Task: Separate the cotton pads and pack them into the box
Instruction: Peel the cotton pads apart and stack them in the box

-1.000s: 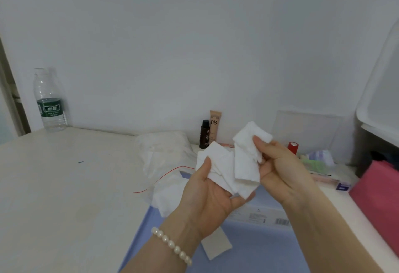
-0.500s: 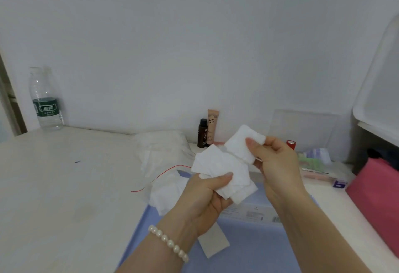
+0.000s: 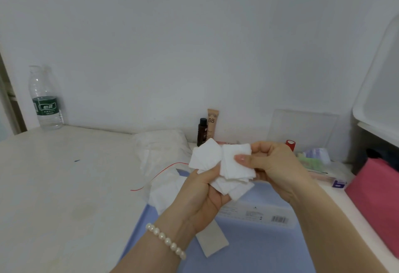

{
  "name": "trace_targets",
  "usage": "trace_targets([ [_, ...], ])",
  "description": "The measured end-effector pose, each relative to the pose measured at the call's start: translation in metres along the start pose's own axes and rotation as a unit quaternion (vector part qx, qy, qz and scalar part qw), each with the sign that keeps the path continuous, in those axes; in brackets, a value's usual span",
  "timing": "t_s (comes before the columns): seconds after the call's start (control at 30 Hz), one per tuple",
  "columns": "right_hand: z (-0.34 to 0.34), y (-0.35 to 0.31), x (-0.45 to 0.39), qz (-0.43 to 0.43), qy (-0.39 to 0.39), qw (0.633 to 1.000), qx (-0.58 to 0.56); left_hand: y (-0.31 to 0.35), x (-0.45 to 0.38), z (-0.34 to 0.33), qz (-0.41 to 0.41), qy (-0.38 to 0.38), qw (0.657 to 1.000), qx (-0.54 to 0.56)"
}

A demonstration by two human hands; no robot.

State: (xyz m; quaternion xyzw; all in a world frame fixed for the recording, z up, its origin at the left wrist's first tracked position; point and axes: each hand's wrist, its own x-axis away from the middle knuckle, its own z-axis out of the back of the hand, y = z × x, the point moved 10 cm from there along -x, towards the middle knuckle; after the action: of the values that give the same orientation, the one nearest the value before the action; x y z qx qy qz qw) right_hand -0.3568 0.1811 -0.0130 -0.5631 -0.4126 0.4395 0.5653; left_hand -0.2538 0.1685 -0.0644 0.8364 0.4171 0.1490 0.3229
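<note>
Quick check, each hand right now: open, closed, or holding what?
Left hand: closed, gripping the bunch of cotton pads from below.
Right hand: closed, thumb and fingers pinching the top pad of that bunch.

White cotton pads [image 3: 224, 169], fanned, overlapping

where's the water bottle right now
In the head view the water bottle stands upright at the far left, at the back of the table against the white wall, well apart from the plastic bag and the hands.
</note>
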Motion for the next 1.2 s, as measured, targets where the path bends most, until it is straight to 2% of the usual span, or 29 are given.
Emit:
trace_targets([
  [0.3,0.002,-0.006,0.001,0.033,0.025,0.997,0.066,-0.005,-0.002,0.000,0.025,-0.030,0.999,0.038],
  [0.6,0.009,-0.007,0.000,0.060,0.077,0.992,0.074,0.003,0.002,-0.014,-0.009,-0.089,0.996,0.023],
  [0.7,0.014,-0.012,-0.001,0.092,0.118,0.981,0.127,0.006,0.003,-0.015,-0.018,-0.093,0.995,0.019],
  [0.77,0.014,-0.025,0.005,0.147,0.143,0.963,0.176,0.007,0.003,-0.014,-0.020,-0.088,0.996,0.021],
  [0.83,0.008,-0.041,0.013,0.207,0.128,0.946,0.214,0.009,0.002,-0.014,-0.025,-0.085,0.996,0.027],
  [0.9,-0.007,-0.051,0.021,0.242,0.057,0.931,0.268,0.011,0.002,-0.012,-0.034,-0.074,0.996,0.027],
  [1.0,-0.017,-0.044,0.020,0.226,-0.023,0.895,0.385,0.013,0.002,-0.011,-0.037,-0.068,0.997,0.027],
  [1.07,-0.018,-0.042,0.018,0.232,-0.020,0.876,0.423,0.012,0.002,-0.010,-0.035,-0.061,0.997,0.027],
  [1.2,-0.020,-0.041,0.016,0.251,-0.015,0.877,0.410,0.012,0.001,-0.005,-0.039,-0.041,0.998,0.029],
])
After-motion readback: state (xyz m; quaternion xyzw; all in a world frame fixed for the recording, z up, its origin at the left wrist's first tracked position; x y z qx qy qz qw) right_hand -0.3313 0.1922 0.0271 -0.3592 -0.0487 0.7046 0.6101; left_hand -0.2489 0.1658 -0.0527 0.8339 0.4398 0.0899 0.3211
